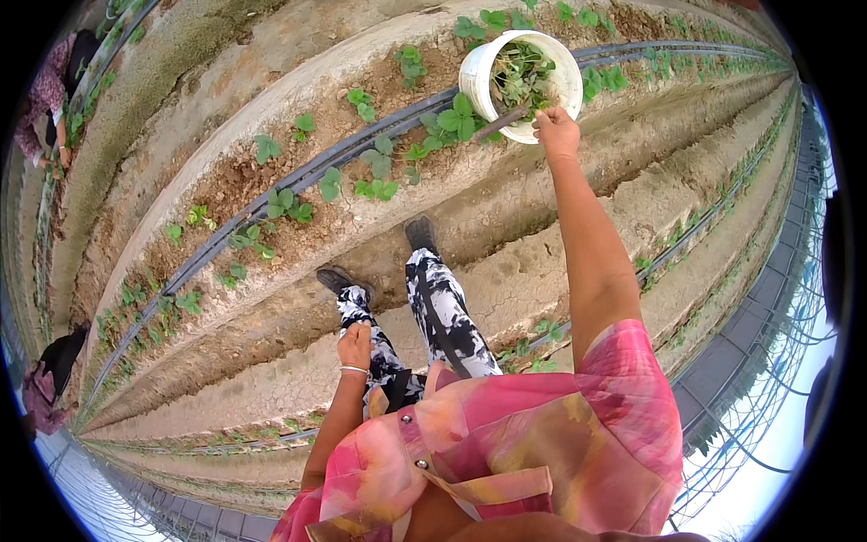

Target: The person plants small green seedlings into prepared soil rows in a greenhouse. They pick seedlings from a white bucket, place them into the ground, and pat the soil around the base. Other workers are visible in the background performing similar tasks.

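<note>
A white plastic bucket [477, 80] stands tilted on the raised soil bed at the upper right, with pulled green and wilted leaves [520, 73] inside. My right hand [557, 133] is at its near rim, fingers curled; whether it grips the rim or a dark brown stick-like handle [501, 124] beside the fingers, I cannot tell. My left hand [355, 345], with a pale bracelet at the wrist, hangs by my left thigh, fingers curled; its inside is hidden. Small strawberry plants [457, 118] grow near the bucket.
Black drip-irrigation hoses [308, 169] run along the bed between plants. My feet stand in the furrow [389, 251] beside it. Further beds with hoses lie to the right. Another person [51, 108] bends at a bed, upper left; a second person [51, 386] is at the lower left.
</note>
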`<state>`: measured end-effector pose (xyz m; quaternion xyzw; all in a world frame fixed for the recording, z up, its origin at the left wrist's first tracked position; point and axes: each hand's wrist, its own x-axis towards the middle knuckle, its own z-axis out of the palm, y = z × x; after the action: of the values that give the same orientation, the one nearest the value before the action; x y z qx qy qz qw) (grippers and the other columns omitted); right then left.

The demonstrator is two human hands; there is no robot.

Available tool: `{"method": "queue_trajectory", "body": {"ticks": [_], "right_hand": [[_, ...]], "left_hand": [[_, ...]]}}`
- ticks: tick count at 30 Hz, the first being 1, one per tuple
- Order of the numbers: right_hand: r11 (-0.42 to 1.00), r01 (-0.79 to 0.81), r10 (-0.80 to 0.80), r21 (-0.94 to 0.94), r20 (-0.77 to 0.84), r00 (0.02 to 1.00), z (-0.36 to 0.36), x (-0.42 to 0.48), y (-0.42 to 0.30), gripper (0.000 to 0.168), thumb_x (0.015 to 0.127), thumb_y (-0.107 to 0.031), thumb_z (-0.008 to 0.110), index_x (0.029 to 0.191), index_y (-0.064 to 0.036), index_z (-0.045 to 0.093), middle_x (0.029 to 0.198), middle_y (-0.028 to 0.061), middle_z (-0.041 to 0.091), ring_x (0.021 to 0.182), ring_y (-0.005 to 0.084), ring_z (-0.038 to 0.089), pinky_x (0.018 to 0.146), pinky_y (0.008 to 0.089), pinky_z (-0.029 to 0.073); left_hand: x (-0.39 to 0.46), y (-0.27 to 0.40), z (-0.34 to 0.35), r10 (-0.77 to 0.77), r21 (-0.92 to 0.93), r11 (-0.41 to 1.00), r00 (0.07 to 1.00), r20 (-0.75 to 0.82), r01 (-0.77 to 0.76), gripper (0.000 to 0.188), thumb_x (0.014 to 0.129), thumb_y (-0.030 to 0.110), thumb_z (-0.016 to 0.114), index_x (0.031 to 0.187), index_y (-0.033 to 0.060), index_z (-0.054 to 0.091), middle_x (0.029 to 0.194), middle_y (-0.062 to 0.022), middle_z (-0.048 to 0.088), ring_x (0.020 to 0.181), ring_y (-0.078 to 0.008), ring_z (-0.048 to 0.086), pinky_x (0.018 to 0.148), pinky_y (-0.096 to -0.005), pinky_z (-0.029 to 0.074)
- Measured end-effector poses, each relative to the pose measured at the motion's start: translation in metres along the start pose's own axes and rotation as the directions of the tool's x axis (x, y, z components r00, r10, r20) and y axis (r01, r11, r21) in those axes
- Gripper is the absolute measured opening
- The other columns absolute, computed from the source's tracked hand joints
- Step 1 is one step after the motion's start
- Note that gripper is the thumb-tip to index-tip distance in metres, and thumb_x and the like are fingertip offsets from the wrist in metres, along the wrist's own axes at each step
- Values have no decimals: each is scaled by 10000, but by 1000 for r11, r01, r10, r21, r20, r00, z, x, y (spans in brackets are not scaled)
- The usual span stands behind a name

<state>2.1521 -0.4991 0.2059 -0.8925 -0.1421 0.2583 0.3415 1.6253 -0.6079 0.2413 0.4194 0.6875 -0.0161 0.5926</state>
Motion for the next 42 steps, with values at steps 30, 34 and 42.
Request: {"method": "queue_trajectory", "body": {"ticks": [30,34,42], "right_hand": [[959,-103,47,263,211,976,36,115,-41,144,773,-181,626,871,-81,657,737,6,607,575,106,540,516,274,455],[704,-305,93,642,343,935,1,100,-42,163,845,-141,544,981,-52,559,855,36,576,682,142,545,583,290,465],[285,-321,-44,903,347,937,-62,80,-47,223,909,-223,377,926,-39,503,994,171,564,829,278,572,690,371,490]], "left_hand": [[18,42,35,15,-217,976,997,76,2,96,810,106,550,816,10,552,652,-30,565,589,-88,540,572,-225,436],[22,50,37,36,-209,978,994,100,-15,90,826,91,538,843,5,553,698,-15,554,610,-85,532,599,-231,463],[31,111,39,181,-231,961,977,115,-151,103,815,91,549,869,4,555,687,-14,566,608,-78,534,587,-217,441]]}}
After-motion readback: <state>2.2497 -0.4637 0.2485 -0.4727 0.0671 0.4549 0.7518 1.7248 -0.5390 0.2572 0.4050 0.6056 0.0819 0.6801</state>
